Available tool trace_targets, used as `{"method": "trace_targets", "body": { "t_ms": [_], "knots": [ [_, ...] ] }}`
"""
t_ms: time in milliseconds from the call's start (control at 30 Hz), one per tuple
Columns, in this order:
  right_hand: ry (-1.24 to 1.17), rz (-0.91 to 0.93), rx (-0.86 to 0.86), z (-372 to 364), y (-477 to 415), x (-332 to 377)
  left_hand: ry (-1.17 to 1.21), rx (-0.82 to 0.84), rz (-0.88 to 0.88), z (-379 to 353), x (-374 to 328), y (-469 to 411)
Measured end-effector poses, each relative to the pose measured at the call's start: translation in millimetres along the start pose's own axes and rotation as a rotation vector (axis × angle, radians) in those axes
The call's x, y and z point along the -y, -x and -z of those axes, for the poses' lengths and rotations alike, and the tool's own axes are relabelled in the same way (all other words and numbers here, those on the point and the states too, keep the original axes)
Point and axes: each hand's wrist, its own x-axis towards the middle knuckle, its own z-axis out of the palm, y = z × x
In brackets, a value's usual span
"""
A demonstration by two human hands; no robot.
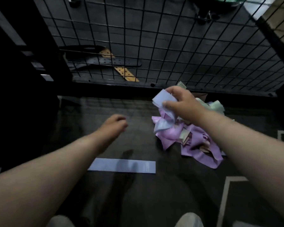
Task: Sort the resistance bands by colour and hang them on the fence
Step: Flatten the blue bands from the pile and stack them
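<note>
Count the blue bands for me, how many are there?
2. The flat blue band lies on the floor; the right hand pinches the lifted blue band above the pile, which may hide more.

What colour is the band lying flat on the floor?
The flat band is pale blue; head view.

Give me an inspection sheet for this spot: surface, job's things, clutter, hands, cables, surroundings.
Surface: dark floor, pale line markings at right.
Job's things: heap of bands, purple, green and blue, on the floor; flat blue band lying apart from it; wire fence, no bands hung on it in view.
Clutter: dark belt and tan belt behind the fence.
Hands: right hand pinches a folded blue band above the heap; left hand holds nothing, fingers loosely curled.
Cables: nothing seen.
Surroundings: shoes at the bottom edge.
</note>
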Motion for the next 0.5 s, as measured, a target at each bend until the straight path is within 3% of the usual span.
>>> {"method": "trace_targets", "body": {
  "t_ms": [100, 167, 233, 367, 500],
  "knots": [
    [-0.261, -0.05, 0.252, -1, 30, 63, 0.186, 0.124, -0.207, 17, -55, 32],
    [-0.273, -0.078, 0.384, -3, 54, 99, 0.11, 0.271, -0.32, 38, -76, 58],
    [-0.283, -0.104, 0.459, -2, 74, 125, -0.017, 0.343, -0.325, 61, -97, 84],
    [-0.13, -0.186, 0.64, 12, 110, 156, -0.394, 0.189, -0.455, 108, -118, 127],
    [0.115, -0.195, 0.673, 25, 138, 160, -0.308, 0.165, -0.411, 135, -112, 162]
  ]
}}
